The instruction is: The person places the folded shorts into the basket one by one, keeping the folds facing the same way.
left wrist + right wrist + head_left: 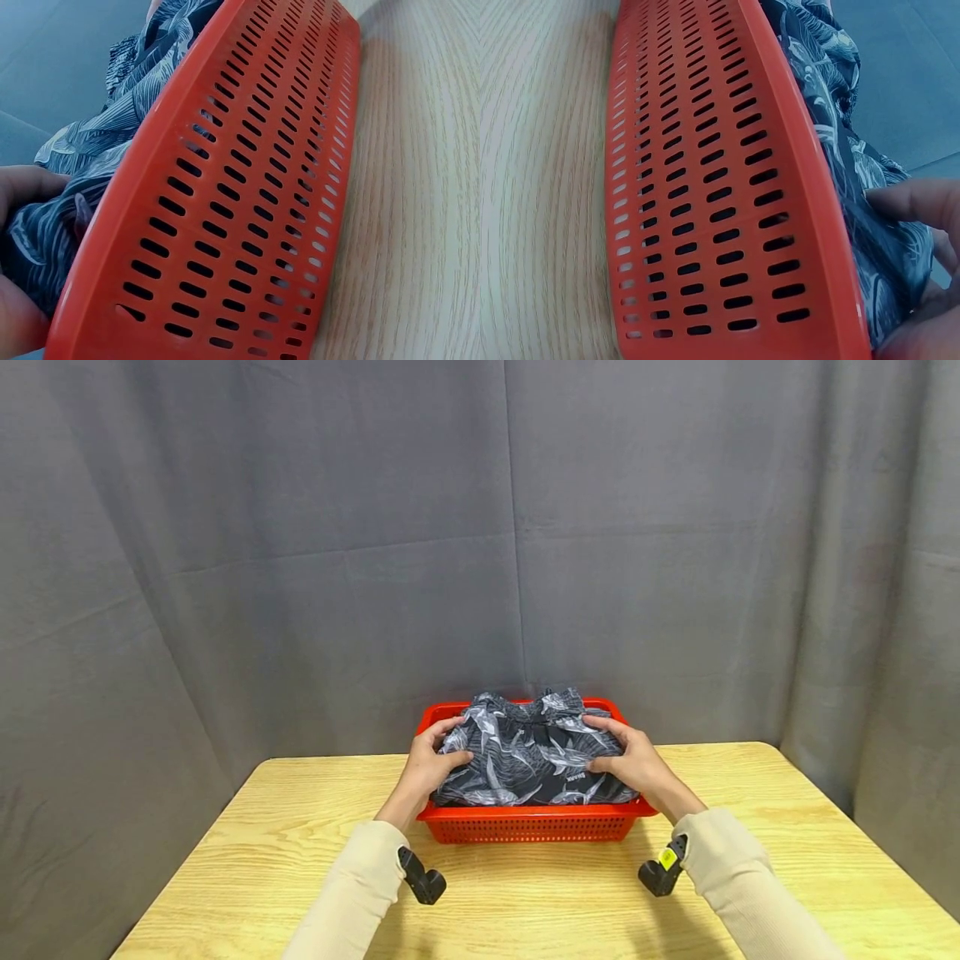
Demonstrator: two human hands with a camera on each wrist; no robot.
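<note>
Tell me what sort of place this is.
Likely a staged recording setup rather than a home: a grey curtain hangs as backdrop behind a bare wooden table, where the left hand and right hand hold a patterned garment in a red basket.

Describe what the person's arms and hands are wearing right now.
Both arms wear long cream sleeves, left sleeve and right sleeve. The left hand and right hand are bare. A black wrist camera hangs under the left cuff; another wrist camera, black with a yellow sticker, hangs under the right.
</note>
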